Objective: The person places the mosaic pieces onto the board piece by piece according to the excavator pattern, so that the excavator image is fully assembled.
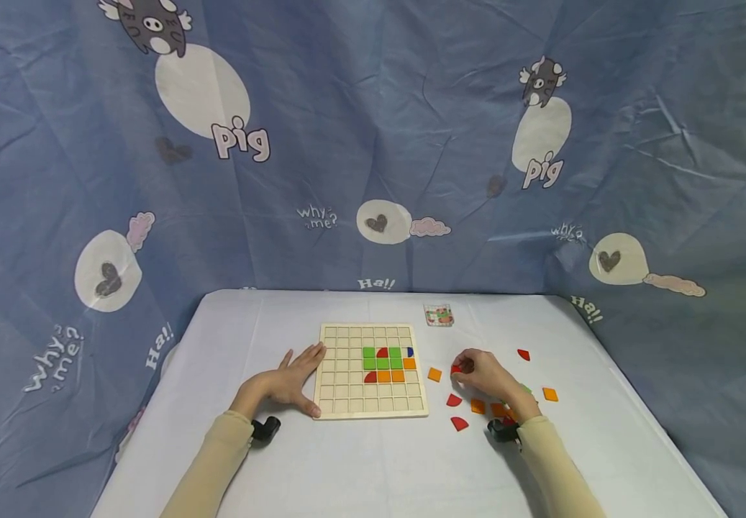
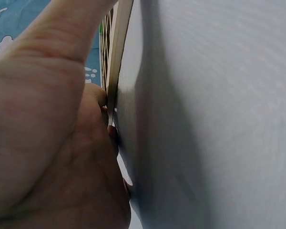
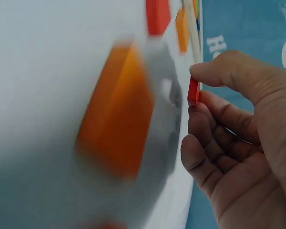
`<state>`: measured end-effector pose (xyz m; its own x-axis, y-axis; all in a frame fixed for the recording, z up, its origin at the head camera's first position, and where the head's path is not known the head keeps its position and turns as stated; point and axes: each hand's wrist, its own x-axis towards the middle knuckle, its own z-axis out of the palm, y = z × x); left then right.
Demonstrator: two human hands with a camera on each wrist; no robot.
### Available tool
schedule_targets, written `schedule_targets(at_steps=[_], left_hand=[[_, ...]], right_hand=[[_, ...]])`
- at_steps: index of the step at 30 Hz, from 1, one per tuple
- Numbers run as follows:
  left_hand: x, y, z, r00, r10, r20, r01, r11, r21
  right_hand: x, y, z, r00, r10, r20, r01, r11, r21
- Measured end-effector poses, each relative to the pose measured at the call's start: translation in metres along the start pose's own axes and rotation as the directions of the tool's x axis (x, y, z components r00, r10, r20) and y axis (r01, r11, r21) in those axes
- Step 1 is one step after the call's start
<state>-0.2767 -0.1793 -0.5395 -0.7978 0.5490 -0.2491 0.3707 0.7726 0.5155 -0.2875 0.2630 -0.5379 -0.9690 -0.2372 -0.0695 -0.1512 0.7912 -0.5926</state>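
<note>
A wooden grid board [image 1: 340,395] lies on the white table, with several green, red, orange and blue tiles set in its right half. My left hand [image 1: 293,381] rests at the board's left edge, fingers spread and fairly straight; in the left wrist view its palm [image 2: 62,143] stands beside the board's side [image 2: 115,52]. Right of the board, my right hand [image 1: 484,374] pinches a small red tile [image 3: 194,91] between thumb and fingertips, just above the table. An orange square tile [image 1: 434,374] lies between that hand and the board.
Loose tiles lie around the right hand: red quarter-round ones [image 1: 460,423], an orange square [image 1: 550,394] and a red piece [image 1: 524,355] farther out. A small printed card [image 1: 439,315] lies behind the board. A blue patterned cloth [image 1: 373,144] hangs along the table's back and sides.
</note>
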Motion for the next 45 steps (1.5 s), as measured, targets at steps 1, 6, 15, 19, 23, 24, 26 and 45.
schedule_targets(at_steps=[1, 6, 15, 19, 23, 24, 26, 45], left_hand=[[0.0, 0.0, 0.0, 1.0, 0.0, 0.0, 0.0, 1.0, 0.0], [0.0, 0.0, 0.0, 1.0, 0.001, 0.003, -0.001, 1.0, -0.004], [0.001, 0.001, 0.0, 1.0, 0.012, 0.012, -0.012, 1.0, -0.007], [0.002, 0.002, 0.0, 1.0, 0.027, 0.009, -0.027, 1.0, -0.004], [0.002, 0.002, 0.0, 0.999, 0.04, 0.011, -0.04, 0.999, 0.001], [0.001, 0.002, 0.0, 0.999, 0.042, 0.011, -0.042, 0.999, 0.002], [0.001, 0.002, -0.001, 0.999, 0.042, 0.013, -0.042, 0.999, -0.001], [-0.004, 0.002, -0.002, 1.0, 0.029, 0.01, -0.029, 1.0, -0.008]], right_hand=[[0.0, -0.005, 0.001, 1.0, -0.022, 0.001, 0.022, 1.0, 0.005], [0.002, -0.028, 0.009, 0.991, -0.131, 0.022, 0.13, 0.991, 0.031], [0.011, -0.052, 0.031, 0.957, -0.281, 0.073, 0.281, 0.96, 0.007], [0.014, -0.056, 0.039, 0.949, -0.303, 0.087, 0.305, 0.952, -0.006], [0.015, -0.057, 0.042, 0.954, -0.291, 0.071, 0.293, 0.956, -0.007], [0.015, -0.058, 0.042, 0.954, -0.292, 0.069, 0.293, 0.956, -0.006], [0.016, -0.058, 0.042, 0.954, -0.291, 0.07, 0.292, 0.956, -0.009], [0.016, -0.063, 0.046, 0.96, -0.263, 0.101, 0.262, 0.965, 0.021]])
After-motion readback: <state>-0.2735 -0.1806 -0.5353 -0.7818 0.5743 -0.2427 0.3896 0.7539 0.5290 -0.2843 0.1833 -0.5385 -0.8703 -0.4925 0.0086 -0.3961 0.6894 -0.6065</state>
